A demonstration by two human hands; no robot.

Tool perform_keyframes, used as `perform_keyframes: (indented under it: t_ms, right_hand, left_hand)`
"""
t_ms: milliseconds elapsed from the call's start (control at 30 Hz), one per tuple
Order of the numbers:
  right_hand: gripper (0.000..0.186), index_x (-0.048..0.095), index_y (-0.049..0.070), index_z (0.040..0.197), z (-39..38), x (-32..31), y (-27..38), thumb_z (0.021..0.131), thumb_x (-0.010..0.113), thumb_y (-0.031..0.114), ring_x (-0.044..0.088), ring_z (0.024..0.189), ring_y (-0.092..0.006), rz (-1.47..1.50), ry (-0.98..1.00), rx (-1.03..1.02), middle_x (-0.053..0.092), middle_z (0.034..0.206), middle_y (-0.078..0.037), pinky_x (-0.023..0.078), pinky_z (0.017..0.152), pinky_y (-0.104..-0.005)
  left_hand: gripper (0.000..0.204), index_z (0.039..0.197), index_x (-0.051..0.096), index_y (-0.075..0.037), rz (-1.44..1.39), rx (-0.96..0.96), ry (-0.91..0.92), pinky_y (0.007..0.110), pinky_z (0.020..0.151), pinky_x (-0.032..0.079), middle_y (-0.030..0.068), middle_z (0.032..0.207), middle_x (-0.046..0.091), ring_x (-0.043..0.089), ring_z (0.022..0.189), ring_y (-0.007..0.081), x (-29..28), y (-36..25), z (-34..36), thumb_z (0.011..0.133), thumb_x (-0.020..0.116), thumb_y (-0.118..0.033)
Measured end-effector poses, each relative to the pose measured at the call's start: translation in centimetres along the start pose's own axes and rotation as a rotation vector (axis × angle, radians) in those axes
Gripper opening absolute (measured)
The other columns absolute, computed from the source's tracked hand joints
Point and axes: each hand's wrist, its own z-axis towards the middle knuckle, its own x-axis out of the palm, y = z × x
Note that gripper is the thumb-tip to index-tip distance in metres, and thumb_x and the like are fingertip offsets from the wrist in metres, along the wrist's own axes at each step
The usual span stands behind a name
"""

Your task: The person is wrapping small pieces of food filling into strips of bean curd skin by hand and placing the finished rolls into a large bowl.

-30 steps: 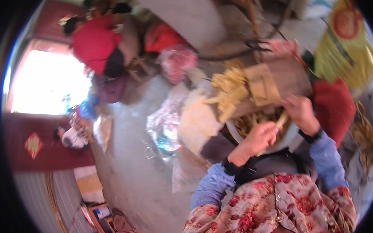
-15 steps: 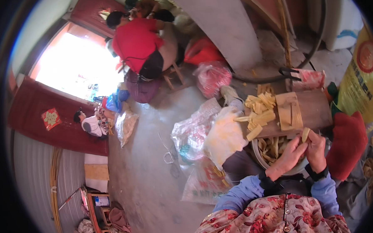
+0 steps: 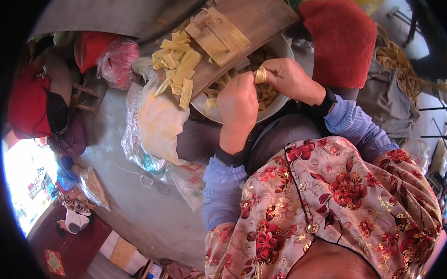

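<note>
A pale yellow flat strip [image 3: 260,75], coiled into a small roll, is between my two hands over a basin. My right hand [image 3: 295,81] pinches the roll from the right with thumb and fingers. On the other side my left hand [image 3: 237,101] is closed, its fingertips against the same strip; its grip is partly hidden. Below them the light basin [image 3: 283,99] holds many similar yellow pieces. A wooden board [image 3: 271,12] lies across the basin's far side. On it are a pile of loose yellow strips [image 3: 179,63] and several wider flat strips [image 3: 219,35].
A red cloth [image 3: 340,40] drapes right of the basin. White cloth [image 3: 159,119] and clear plastic bags [image 3: 189,183] lie to the left. Farther left are a pink bag [image 3: 118,62] and a person in red [image 3: 30,103]. A grey cloth [image 3: 390,97] hangs at right.
The view has turned, so the board and basin now appear higher and farther left. The strip between my hands, formerly sticking up from my right fingers, now shows as a coiled roll.
</note>
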Motion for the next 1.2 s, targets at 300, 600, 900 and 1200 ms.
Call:
perform_keyframes:
  t_ms: [300, 600, 900, 1200]
  right_hand:
    - [0.029, 0.065, 0.005, 0.100, 0.4, 1.2, 0.2, 0.091, 0.061, 0.032, 0.057, 0.073, -0.0075, 1.381, 0.344, 0.816, 0.065, 0.087, 0.000, 0.047, 0.067, -0.0250]
    - [0.015, 0.066, -0.001, 0.099, 0.5, 2.5, -1.4, 0.086, 0.061, 0.005, 0.057, 0.091, -0.0121, 0.942, 0.113, 0.503, 0.058, 0.109, -0.003, 0.046, 0.080, -0.0233]
    - [0.013, 0.065, -0.004, 0.092, 1.1, 1.9, -0.4, 0.084, 0.062, 0.006, 0.050, 0.100, -0.0111, 0.963, -0.234, 0.362, 0.051, 0.114, -0.005, 0.042, 0.083, -0.0238]
    - [0.029, 0.061, 0.006, 0.112, 2.4, -2.7, -1.9, 0.085, 0.064, 0.017, 0.057, 0.091, -0.0181, 0.469, -0.273, 0.308, 0.061, 0.104, -0.009, 0.046, 0.084, -0.0286]
  left_hand:
    - [0.027, 0.105, 0.061, -0.002, -0.212, -0.056, -0.201, 0.042, 0.072, 0.045, 0.0113, 0.093, 0.063, 0.056, 0.080, 0.0333, 1.4, 0.2, -0.3, 0.078, 0.056, -0.002]
    - [0.023, 0.104, 0.057, 0.002, -0.438, -0.301, -0.037, 0.040, 0.075, 0.045, 0.0155, 0.097, 0.061, 0.057, 0.083, 0.0301, 1.2, -1.0, 1.6, 0.085, 0.056, -0.011]
    - [0.022, 0.092, 0.058, -0.003, -1.203, -0.989, -0.038, 0.025, 0.048, 0.039, 0.0011, 0.068, 0.053, 0.048, 0.055, 0.0105, 2.4, -0.8, 1.1, 0.092, 0.052, -0.024]
    - [0.014, 0.099, 0.058, -0.002, -0.427, -0.411, 0.055, 0.038, 0.063, 0.047, 0.0173, 0.082, 0.060, 0.058, 0.072, 0.0346, 0.0, 0.1, -3.4, 0.089, 0.052, -0.009]
